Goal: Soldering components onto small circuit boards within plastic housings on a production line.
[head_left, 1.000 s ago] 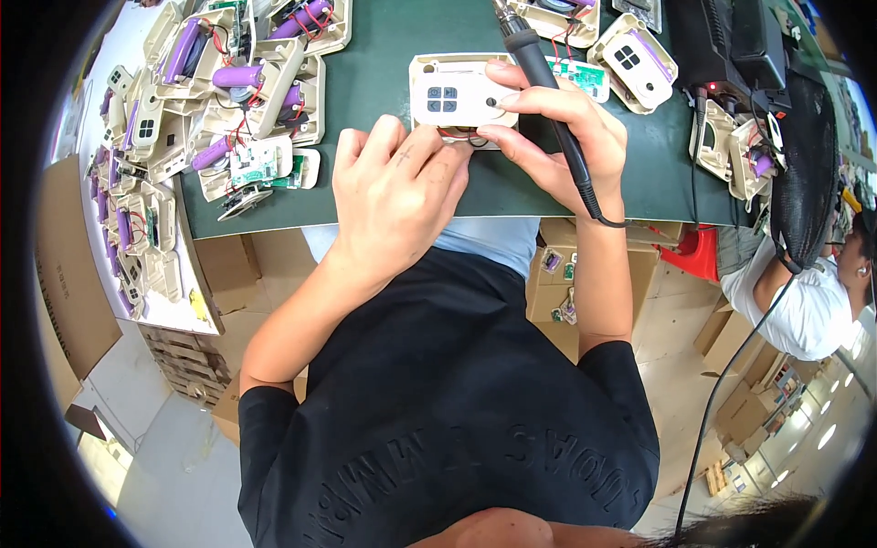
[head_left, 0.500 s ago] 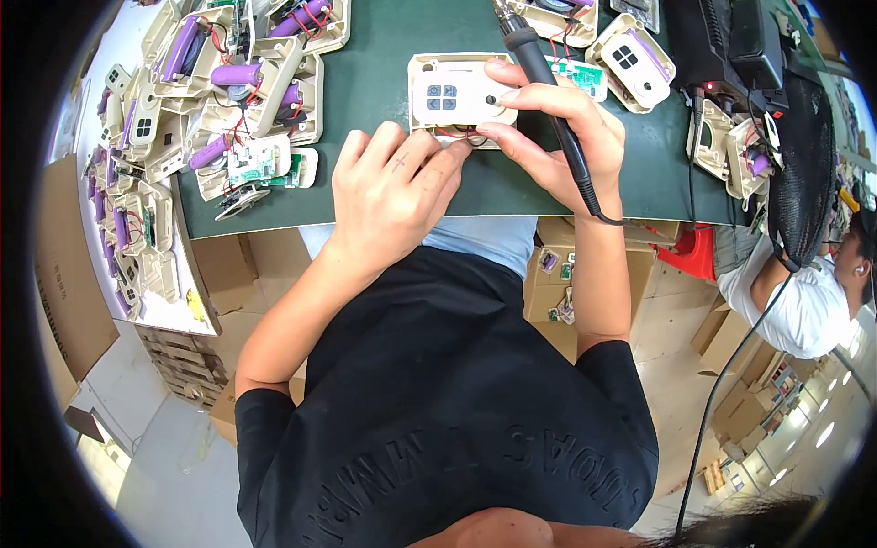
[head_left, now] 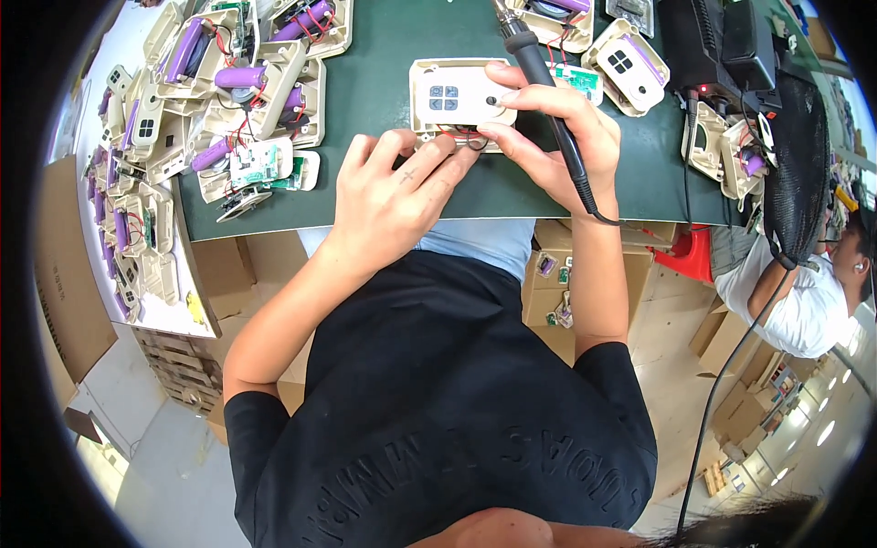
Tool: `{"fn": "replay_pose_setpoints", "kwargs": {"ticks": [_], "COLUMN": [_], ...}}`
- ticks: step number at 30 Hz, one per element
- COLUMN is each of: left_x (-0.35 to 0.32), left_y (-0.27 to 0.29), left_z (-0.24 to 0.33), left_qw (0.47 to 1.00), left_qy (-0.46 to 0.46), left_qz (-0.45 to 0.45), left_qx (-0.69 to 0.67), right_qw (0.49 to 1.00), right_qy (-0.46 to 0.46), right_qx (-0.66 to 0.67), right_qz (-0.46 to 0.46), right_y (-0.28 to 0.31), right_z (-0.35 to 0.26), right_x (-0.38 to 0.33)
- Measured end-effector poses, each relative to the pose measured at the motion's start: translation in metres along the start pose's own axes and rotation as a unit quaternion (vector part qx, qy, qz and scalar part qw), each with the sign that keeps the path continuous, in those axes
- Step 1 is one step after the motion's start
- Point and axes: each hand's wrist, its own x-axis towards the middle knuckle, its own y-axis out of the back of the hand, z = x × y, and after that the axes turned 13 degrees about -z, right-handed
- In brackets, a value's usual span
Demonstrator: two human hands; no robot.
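A cream plastic case [head_left: 417, 80] lies on the green work mat, topped by a white panel [head_left: 475, 84] with several grey buttons. Red and black wires [head_left: 470, 137] show in the gap along its near side. My left hand [head_left: 393, 196] is closed at that near edge, its index fingertip against the wires; its thumb is hidden, and what it pinches, if anything, cannot be seen. In my right hand [head_left: 585, 137] a black soldering iron [head_left: 548, 91] lies slanted, its tip pointing up and away from the case. The right thumb and fingertips also hold the panel's right end.
Opened cream cases with purple battery cells [head_left: 240, 77] and green circuit boards [head_left: 265, 163] pile up at the left. More cases [head_left: 626, 66] lie beyond my right hand. Black equipment [head_left: 699, 46] with a cable stands at the right. A person in a white shirt [head_left: 808, 315] sits farther right.
My left fingers have shifted slightly right along the case's near edge, pushing at the wires. The case has moved a little toward me. My right hand keeps its hold.
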Motion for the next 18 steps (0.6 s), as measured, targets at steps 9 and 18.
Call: {"fn": "replay_pose_setpoints", "kwargs": {"ticks": [9,18], "left_x": [0.003,-0.004], "left_y": [0.009,0.001], "left_z": [0.006,-0.003], "left_qw": [0.999,0.971], "left_qy": [-0.001,0.055], "left_qz": [-0.034,0.031], "left_qx": [0.012,-0.233], "right_qw": [1.0,1.0], "right_qy": [0.009,-0.002], "right_qx": [0.023,-0.012], "right_qz": [0.011,0.007], "right_y": [0.001,0.001], "right_z": [0.001,0.003], "right_x": [0.001,-0.001]}}
